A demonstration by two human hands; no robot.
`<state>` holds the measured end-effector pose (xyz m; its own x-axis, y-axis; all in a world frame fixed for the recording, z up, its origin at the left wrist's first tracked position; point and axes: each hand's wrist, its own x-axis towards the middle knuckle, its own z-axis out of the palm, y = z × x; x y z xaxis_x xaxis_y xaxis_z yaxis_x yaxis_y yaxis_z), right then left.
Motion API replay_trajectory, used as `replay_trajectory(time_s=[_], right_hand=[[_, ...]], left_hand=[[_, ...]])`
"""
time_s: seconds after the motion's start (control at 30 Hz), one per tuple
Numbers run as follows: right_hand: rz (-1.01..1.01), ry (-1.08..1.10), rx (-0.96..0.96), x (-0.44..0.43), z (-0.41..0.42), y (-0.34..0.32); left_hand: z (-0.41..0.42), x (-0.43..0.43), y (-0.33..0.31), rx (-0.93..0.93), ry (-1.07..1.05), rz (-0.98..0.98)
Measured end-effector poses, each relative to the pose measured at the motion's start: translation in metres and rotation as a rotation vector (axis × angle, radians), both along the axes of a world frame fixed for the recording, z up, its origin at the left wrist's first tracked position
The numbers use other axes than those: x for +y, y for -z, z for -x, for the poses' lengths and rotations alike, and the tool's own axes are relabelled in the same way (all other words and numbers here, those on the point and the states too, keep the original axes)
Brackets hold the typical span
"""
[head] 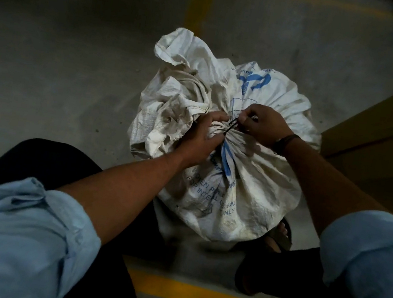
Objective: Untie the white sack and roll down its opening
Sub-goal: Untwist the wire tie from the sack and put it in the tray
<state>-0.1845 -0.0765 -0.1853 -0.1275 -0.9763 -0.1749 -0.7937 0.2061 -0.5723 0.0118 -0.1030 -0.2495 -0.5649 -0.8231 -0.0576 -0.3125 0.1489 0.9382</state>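
Note:
A full white woven sack (pixel 249 183) with blue print stands on the concrete floor in front of me. Its neck is bunched tight at the middle, and the loose top fabric (pixel 174 88) flops to the left. A thin dark tie (pixel 231 126) wraps the neck. My left hand (pixel 200 136) grips the gathered neck from the left. My right hand (pixel 262 125) pinches the dark tie from the right, fingertips closed on it. Both hands meet at the knot.
A brown cardboard box (pixel 386 132) stands close on the right. Yellow painted lines (pixel 200 2) cross the grey floor ahead and near my feet. My sandalled foot (pixel 279 236) shows just under the sack. My dark trousers fill the lower frame.

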Motion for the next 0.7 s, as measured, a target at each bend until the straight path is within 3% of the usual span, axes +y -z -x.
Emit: replay_trajectory(time_s=[0.1,0.2,0.27,0.4,0.43,0.6,0.7], right_hand=[[0.018,-0.023,-0.064,0.001,-0.002,-0.002],[-0.006,-0.083,-0.013,0.000,-0.005,-0.003],[-0.023,-0.011,-0.035,0.001,-0.003,0.000],[-0.041,0.363,-0.703,0.009,-0.003,0.000],[-0.012,0.402,-0.771,0.010,-0.004,0.002],[0.161,0.465,-0.814,0.017,-0.017,0.001],[0.335,0.393,-0.628,0.029,-0.025,0.005]], left_hand=[[0.001,0.000,0.000,0.006,-0.002,-0.011],[0.001,0.000,-0.001,0.016,-0.007,-0.022],[0.000,0.000,-0.001,0.003,-0.008,0.003],[0.002,0.000,0.003,0.005,0.008,-0.011],[0.002,0.000,0.004,0.000,0.007,-0.011],[0.001,-0.003,0.002,-0.034,0.009,0.053],[0.001,-0.002,0.001,-0.038,0.015,0.080]])
